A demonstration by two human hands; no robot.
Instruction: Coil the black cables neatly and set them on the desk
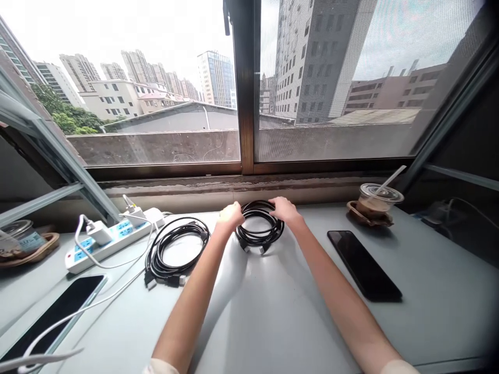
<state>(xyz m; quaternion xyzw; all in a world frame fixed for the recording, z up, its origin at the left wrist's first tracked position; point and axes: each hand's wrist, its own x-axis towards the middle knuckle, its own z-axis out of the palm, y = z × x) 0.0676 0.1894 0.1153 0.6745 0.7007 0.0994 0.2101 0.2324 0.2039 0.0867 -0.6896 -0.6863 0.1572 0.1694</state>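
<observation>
Both my hands are on a coiled black cable (255,241) near the back edge of the table. My left hand (233,215) grips the coil's left side, its fingers curled round the loops. At the upper right of the same coil, my right hand (286,209) has its fingers closed on the loops. Two connectors hang at the coil's near side, one with a pale end. A second coiled black cable (158,259) lies flat to the left of my left forearm, with two pale-tipped connectors at its near side.
A white power strip (113,243) with chargers and white cords stands at the left, beside a phone (58,317). Right of my arm lies a black phone (364,265). Drink cups in brown holders stand at the right (375,200) and far left. A window runs behind the table.
</observation>
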